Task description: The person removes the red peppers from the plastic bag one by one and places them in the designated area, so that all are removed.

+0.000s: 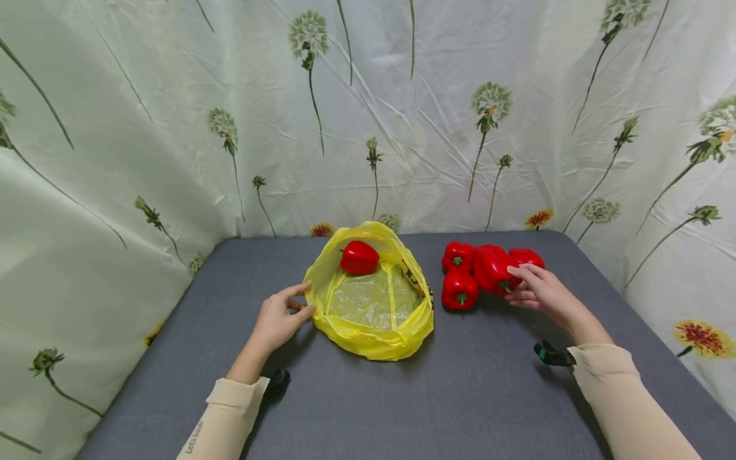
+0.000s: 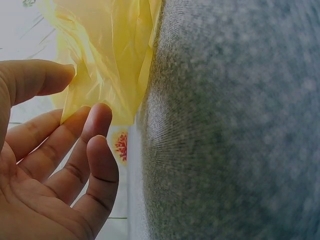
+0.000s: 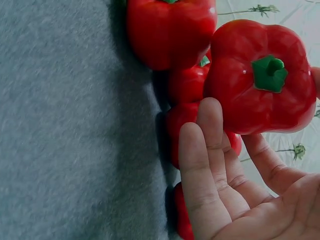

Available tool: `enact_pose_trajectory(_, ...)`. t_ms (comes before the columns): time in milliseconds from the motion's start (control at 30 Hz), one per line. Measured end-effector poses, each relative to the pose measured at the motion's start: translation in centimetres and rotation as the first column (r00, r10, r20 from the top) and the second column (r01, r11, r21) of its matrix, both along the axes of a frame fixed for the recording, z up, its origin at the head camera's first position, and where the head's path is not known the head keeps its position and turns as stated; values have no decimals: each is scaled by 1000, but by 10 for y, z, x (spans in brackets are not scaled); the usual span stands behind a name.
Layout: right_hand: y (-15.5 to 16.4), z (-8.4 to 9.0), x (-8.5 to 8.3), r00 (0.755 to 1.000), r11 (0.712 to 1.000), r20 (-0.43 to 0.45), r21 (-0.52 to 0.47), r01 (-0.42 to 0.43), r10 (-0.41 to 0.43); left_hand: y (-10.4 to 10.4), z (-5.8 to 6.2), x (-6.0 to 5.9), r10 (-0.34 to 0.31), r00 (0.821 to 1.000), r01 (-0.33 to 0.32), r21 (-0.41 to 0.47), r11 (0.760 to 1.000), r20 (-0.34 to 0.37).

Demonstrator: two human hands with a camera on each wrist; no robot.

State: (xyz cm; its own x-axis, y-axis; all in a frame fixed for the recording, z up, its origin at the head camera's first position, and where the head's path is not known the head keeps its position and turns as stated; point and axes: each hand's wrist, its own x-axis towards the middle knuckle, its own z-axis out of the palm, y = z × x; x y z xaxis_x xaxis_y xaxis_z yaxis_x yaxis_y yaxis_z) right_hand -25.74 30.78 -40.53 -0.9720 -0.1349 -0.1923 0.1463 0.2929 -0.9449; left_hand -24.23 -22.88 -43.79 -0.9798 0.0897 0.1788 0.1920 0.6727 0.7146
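Note:
A yellow plastic bag (image 1: 374, 342) stands wide-mouthed on the table, with one red bell pepper (image 1: 360, 258) lying inside near its back wall. My left hand (image 1: 282, 322) is at the bag's left side, pinching the rim between thumb and fingers; the left wrist view shows the thin yellow film (image 2: 107, 60) at the fingertips. On the right, my right hand (image 1: 546, 295) grips another red bell pepper (image 1: 493, 268) by its side. In the right wrist view this held pepper (image 3: 240, 95) has its green stem facing the camera and is raised off the table.
Several more red bell peppers (image 1: 460, 291) are grouped on the table right of the bag, around the held one. The dark grey table (image 1: 391, 409) ends at the back against a pale curtain (image 1: 345, 172) printed with flowers.

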Motion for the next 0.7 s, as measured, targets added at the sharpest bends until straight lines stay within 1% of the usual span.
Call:
enact_pose_trajectory(133, 4, -3, 3, 1000, 1000, 18, 15, -3, 3, 0, 1, -1, -2, 1000, 2, -4, 1000, -7)
enact_pose_trajectory(367, 11, -10, 9, 999, 1000, 53, -2, -5, 6, 0, 1, 0, -10, 1000, 10, 5, 1000, -1)
enact_pose_trajectory(700, 15, -23, 14, 996, 999, 83, 45, -15, 11, 0, 1, 1, -10, 1000, 10, 11, 1000, 0)
